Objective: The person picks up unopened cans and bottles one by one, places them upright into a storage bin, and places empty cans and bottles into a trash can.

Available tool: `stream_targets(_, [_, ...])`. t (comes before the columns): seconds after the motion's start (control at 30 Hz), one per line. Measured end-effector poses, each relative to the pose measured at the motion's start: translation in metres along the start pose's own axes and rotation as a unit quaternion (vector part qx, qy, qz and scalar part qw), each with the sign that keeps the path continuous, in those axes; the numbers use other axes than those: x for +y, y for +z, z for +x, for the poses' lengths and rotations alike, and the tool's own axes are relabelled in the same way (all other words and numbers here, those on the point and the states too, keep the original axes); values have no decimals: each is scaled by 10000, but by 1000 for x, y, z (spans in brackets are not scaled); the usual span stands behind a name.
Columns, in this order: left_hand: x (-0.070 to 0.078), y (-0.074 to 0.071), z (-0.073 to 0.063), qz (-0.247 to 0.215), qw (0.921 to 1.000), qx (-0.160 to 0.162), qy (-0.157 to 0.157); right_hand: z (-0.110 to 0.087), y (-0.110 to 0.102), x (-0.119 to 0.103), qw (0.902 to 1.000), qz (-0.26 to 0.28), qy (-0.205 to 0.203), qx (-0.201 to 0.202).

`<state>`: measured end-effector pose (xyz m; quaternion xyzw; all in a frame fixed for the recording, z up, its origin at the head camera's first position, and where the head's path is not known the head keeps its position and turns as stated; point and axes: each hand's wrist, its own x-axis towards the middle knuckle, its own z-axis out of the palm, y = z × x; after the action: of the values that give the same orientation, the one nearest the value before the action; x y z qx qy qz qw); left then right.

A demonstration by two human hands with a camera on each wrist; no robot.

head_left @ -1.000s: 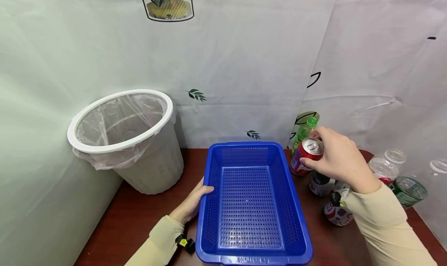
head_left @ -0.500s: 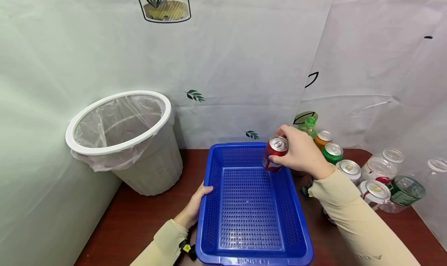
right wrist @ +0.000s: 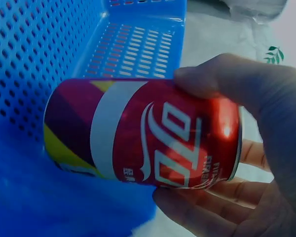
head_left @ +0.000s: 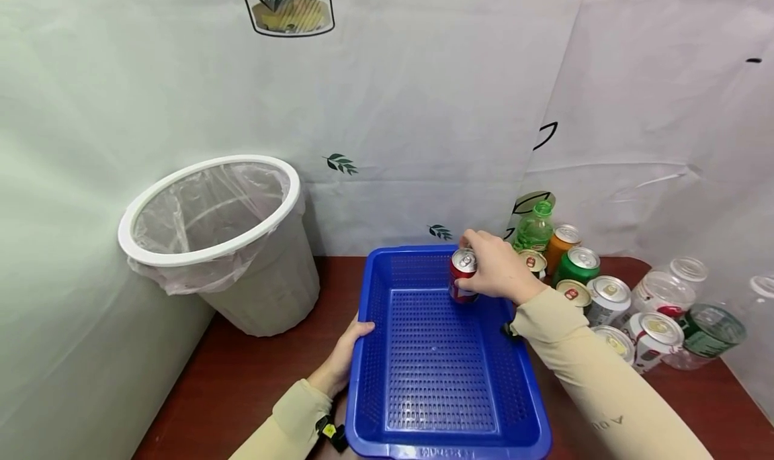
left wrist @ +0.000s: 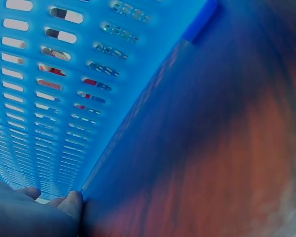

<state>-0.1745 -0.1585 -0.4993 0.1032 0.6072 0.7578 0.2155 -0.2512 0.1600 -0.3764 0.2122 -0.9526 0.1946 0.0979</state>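
Observation:
My right hand [head_left: 500, 269] holds a red soda can [head_left: 462, 279] upright over the back right part of a blue plastic basket [head_left: 435, 373]. In the right wrist view, the red can [right wrist: 138, 131] has a white band and a purple and yellow end, with the thumb on one side and fingers curled round the other. My left hand [head_left: 346, 352] grips the basket's left rim, its thumb over the edge. The left wrist view shows its fingers [left wrist: 71, 201] at the perforated wall [left wrist: 64, 98], low by the tabletop.
A white-rimmed bin [head_left: 269, 289] with a plastic liner stands at the left. Right of the basket are several cans, including a green can [head_left: 577, 266], a green bottle [head_left: 533, 232], clear jars [head_left: 668, 292] and a green-labelled cup [head_left: 710, 336]. A fabric backdrop [head_left: 411, 111] rises behind.
My right hand has carried the red can leftward from among the other cans to over the basket and lowered it slightly. My left hand keeps its grip on the basket's rim.

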Motion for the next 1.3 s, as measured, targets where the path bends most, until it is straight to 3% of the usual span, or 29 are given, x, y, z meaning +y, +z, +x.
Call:
stream_targets(0.4, [3,-1,4,88,9998,39,155,12,11,-2,9979,-108,294,-569])
stream_targets(0.77, [2,-5,6,227,9991,-197,291,4,11,-3,9953,-280,445,-817])
stream_targets(1.07, [-2,-5,4,269,9987,-222,363,-1,6,-6,9954,-330,328,-833])
stream_targets(1.3, [-5,-5,3,296,9988,-99,382,-23,-12,0,9976,-56,132,-673])
